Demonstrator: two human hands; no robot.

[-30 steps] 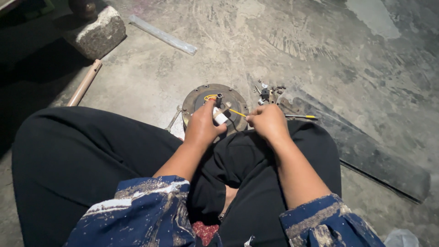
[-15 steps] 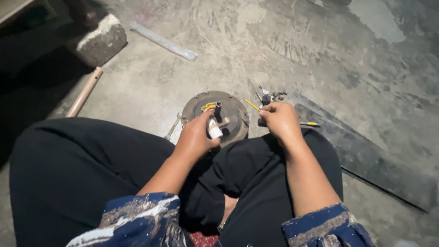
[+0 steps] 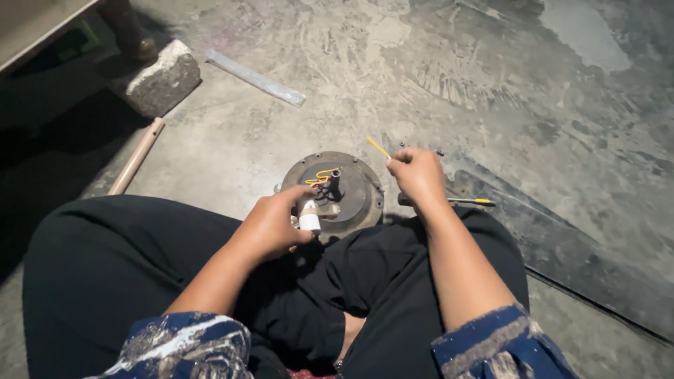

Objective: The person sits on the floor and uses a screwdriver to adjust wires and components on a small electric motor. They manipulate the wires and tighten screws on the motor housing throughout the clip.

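Observation:
A round grey motor housing (image 3: pixel 354 186) with yellow and red wires on its central shaft lies on the concrete floor between my knees. My left hand (image 3: pixel 274 226) grips a small white cylindrical part (image 3: pixel 309 222) at the housing's near edge. My right hand (image 3: pixel 416 174) is raised just right of the housing, pinching a thin yellow wire (image 3: pixel 378 147) that sticks up to the left. A screwdriver with a yellow tip (image 3: pixel 463 201) lies on the floor behind my right wrist.
A rough stone block (image 3: pixel 158 81) sits at the upper left, with a wooden stick (image 3: pixel 137 156) below it and a flat pale strip (image 3: pixel 256 78) to its right. A long dark metal panel (image 3: pixel 583 245) lies along the floor on the right.
My right hand has pulled away from the housing up and to the right, drawing the yellow wire with it. The left hand stays on the white part.

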